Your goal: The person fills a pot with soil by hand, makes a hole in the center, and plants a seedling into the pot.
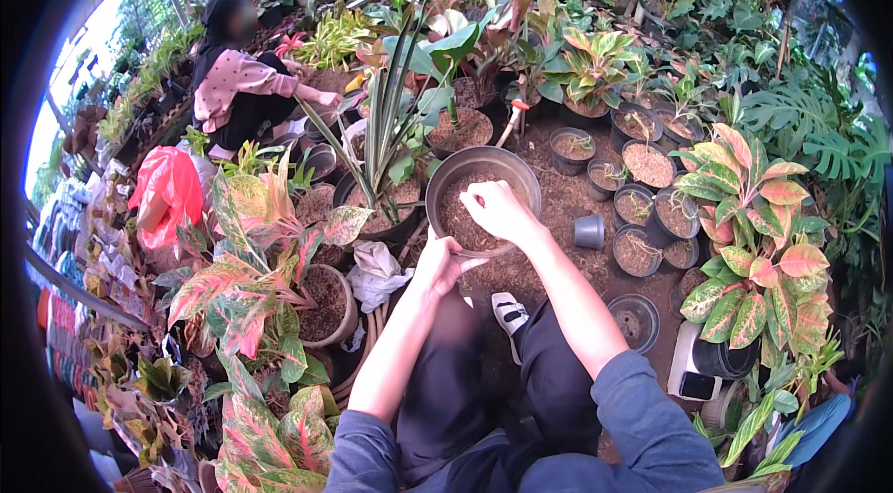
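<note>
A wide dark plastic pot of brown, crumbly soil mix stands on the ground before my knees. My left hand is at its near rim, thumb stretched along the outside and fingers against the edge. Over the soil hovers my right hand, its fingers curled in towards the palm. Whether anything small is pinched in them cannot be seen. Just beyond the far rim, a tool with a pale handle and a red-orange end leans upright.
Potted aglaonemas with pink-green leaves stand left and right. Several small seedling pots cluster at right, near a tipped small pot. A phone lies lower right. A person crouches at upper left, beyond a red plastic bag.
</note>
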Available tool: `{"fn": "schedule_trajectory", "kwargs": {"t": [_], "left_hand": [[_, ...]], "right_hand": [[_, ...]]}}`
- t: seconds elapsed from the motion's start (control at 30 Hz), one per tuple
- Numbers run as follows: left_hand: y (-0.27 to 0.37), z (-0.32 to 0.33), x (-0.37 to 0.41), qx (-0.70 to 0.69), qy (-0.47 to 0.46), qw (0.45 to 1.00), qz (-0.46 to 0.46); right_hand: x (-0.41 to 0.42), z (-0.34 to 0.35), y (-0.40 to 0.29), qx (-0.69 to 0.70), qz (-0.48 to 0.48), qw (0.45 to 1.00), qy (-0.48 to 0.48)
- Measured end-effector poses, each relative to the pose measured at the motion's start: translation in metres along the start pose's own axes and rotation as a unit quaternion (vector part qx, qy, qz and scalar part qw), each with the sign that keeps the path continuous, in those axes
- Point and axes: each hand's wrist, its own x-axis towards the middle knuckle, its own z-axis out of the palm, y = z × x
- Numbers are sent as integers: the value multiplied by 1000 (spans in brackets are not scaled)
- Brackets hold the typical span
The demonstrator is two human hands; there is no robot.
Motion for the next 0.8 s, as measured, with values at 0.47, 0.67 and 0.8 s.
{"fn": "schedule_trajectory", "kwargs": {"t": [0.47,0.67,0.8], "left_hand": [[3,13,-2,44,2,999,0],[5,1,-6,34,26,999,11],[0,12,-3,56,11,998,17]], "right_hand": [[29,8,60,-13,30,999,-5],[26,-4,38,212,127,968,35],[24,-1,62,235,212,938,-139]]}}
